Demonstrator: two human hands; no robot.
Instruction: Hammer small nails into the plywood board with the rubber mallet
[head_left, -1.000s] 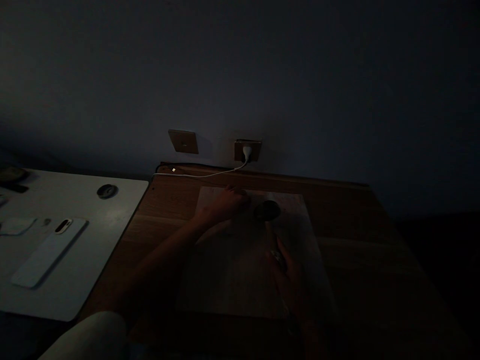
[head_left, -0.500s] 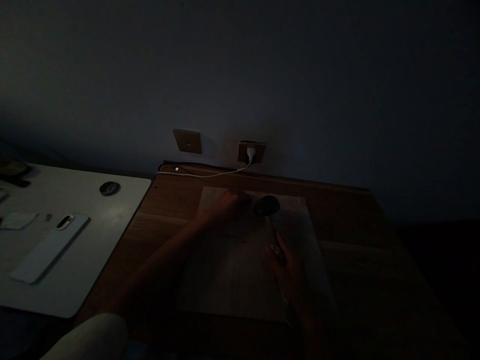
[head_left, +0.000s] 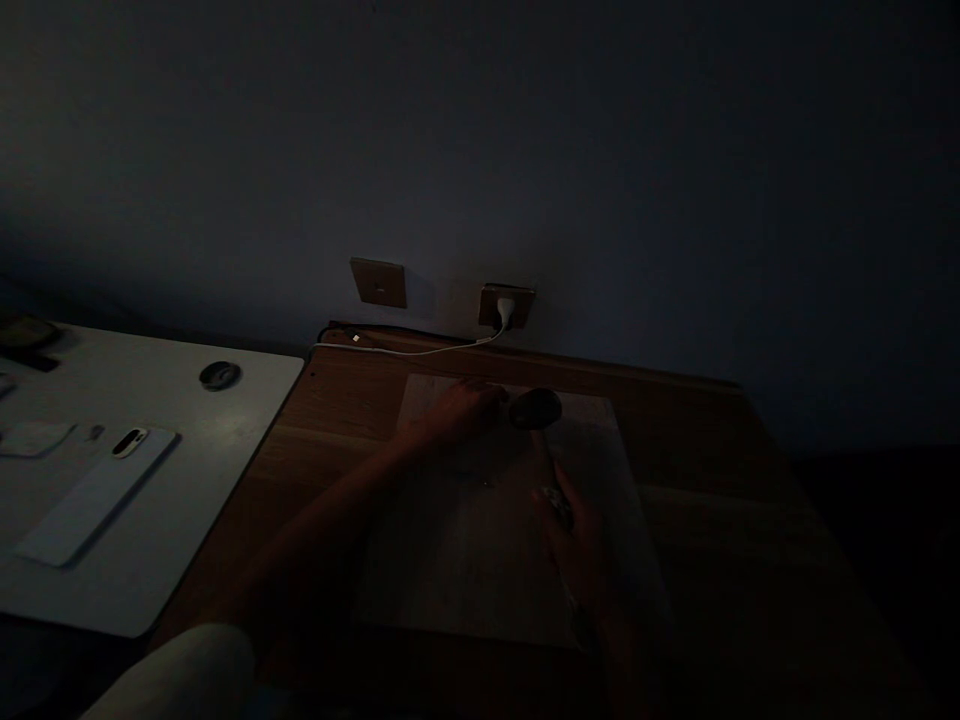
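The scene is very dark. My right hand (head_left: 577, 540) is wrapped around the handle of a mallet (head_left: 535, 409), whose dark, rounded head points away from me over a pale board (head_left: 465, 580). Near the board's far edge, my left hand (head_left: 469, 402) rests with its fingers curled, just left of the mallet head. Whatever those fingers pinch, if anything, is lost in shadow. A tiny shiny speck (head_left: 487, 484) lies on the board between my hands.
The board lies on a wooden table (head_left: 720, 560) against a wall. A white cable (head_left: 420, 352) runs from a wall socket (head_left: 491, 303) along the back edge. On a white table (head_left: 187, 480) at the left are a phone (head_left: 90, 505) and a dark round object (head_left: 220, 375).
The fingers of my left hand reach slightly further right, closer to the mallet head. My right hand and the mallet have barely moved. The view has shifted a little.
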